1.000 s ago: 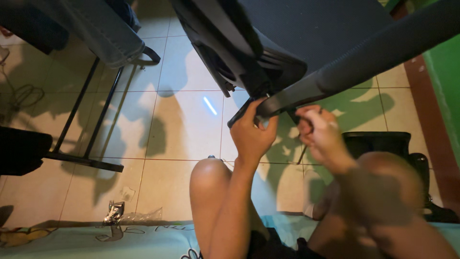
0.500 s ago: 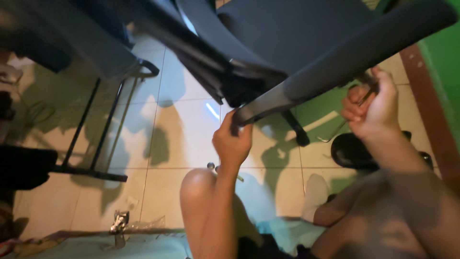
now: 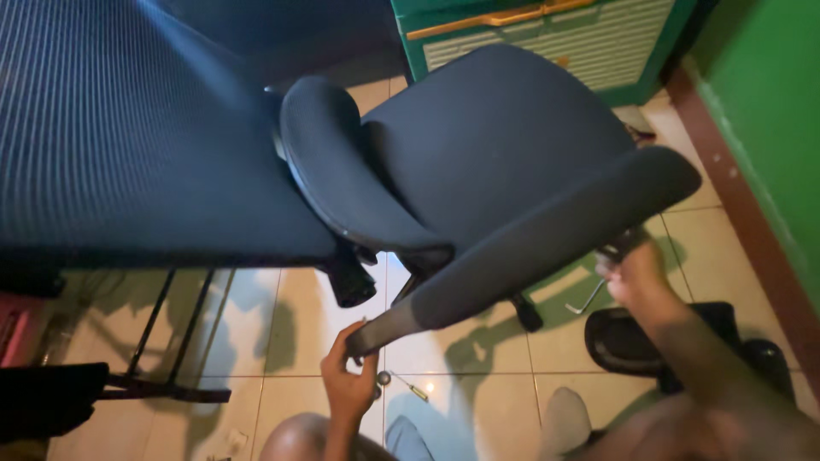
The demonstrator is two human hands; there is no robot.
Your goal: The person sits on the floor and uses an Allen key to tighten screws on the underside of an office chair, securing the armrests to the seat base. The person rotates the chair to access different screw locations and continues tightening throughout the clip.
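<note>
While the left hand [image 3: 346,382] curls its fingers [image 3: 335,343] round the near, lower end of the dark padded armrest [image 3: 547,235], the right hand [image 3: 634,275] is closed under the armrest's far, upper end, just beneath the padding. What the right hand pinches there cannot be told; a small dark part shows at its fingertips, blurred. Between the two grips the armrest runs as one long slanted bar, low at the left hand and high at the right.

Behind the bar, away from both hands, sits the office chair's grey fabric seat [image 3: 504,137], tipped up towards the camera, with a curved black lumbar pad [image 3: 342,179] beside it and the ribbed mesh backrest [image 3: 128,128] spreading far out past the left hand.

Just below the left hand, a small bolt [image 3: 384,377] and a thin tool [image 3: 414,392] lie on the tiled floor [image 3: 282,324]. Near the right hand, under the bar, a bent hex key [image 3: 589,299] rests on the tiles, and a black chair part [image 3: 632,341] lies close below the wrist. Well beyond the seat stands a green cabinet [image 3: 547,38], with a green wall [image 3: 769,102] to its right.
</note>
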